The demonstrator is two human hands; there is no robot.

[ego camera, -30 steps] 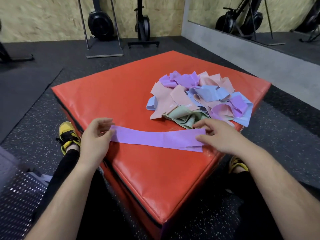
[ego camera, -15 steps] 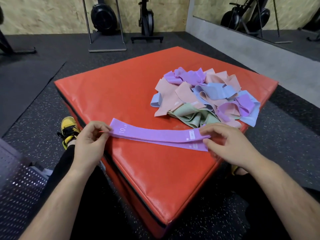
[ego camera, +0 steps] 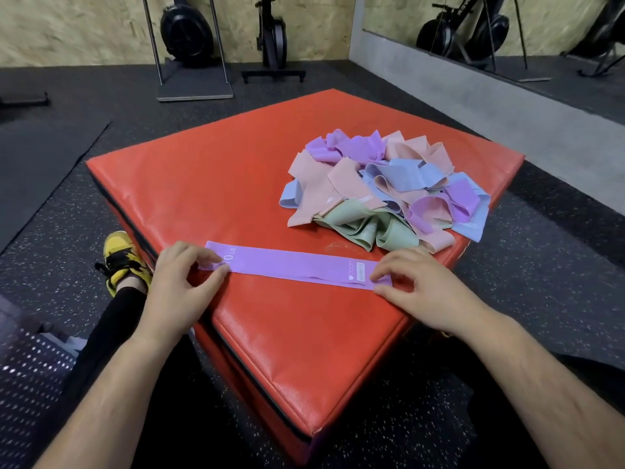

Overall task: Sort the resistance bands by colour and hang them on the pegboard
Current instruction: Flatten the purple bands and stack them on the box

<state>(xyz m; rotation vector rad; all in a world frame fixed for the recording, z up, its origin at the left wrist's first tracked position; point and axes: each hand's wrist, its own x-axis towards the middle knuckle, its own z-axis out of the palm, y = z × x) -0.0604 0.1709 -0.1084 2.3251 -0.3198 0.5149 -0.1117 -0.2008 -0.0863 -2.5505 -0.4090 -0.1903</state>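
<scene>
Purple band flat on pad, ends pinched by left hand and right hand

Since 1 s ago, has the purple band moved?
Yes: purple band turned over, print now up; still just short of the pile on the red mat.

Padded box on the floor, one corner toward the viewer. Flat band lies across the near part of its top, the left hand pinching its left end and the right hand its right end. Heap of bands behind it, toward the right (near, not touching). Shoe on the floor left of the box.
</scene>
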